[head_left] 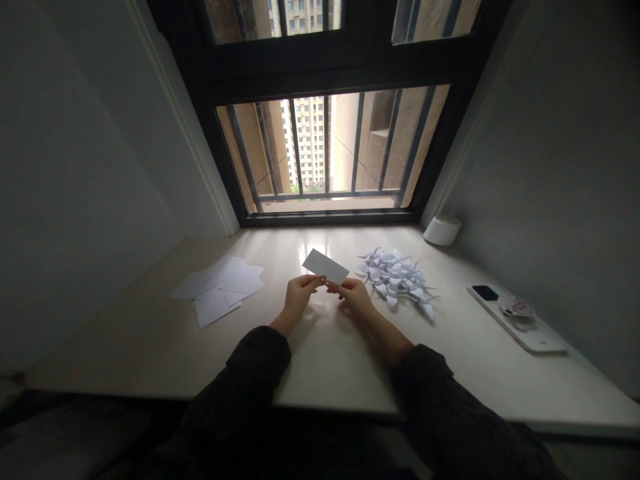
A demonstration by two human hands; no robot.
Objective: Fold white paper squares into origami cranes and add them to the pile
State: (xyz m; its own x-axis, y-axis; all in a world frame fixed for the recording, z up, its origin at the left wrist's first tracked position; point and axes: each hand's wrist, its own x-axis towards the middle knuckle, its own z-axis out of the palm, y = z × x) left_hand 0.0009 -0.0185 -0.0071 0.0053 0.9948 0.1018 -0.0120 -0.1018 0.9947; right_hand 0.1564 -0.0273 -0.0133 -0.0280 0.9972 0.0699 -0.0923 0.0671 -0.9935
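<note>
Both hands meet at the near edge of a rectangular piece of white paper (326, 264), which looks folded and is raised above the sill. My left hand (301, 292) pinches it between thumb and fingers at the lower middle of that edge. Close beside it, my right hand (353, 295) pinches the same edge a little to the right. To the right lies a heap of folded paper cranes (397, 277), pointed and overlapping. Several loose white paper sheets (220, 283) lie spread over one another on the left.
The pale windowsill (330, 373) carries everything. A white phone (520, 320) with a pinkish round grip lies at the right by the wall. Near the window's right corner stands a white cylindrical object (443, 230). A dark-framed window (325, 219) with bars outside closes the back.
</note>
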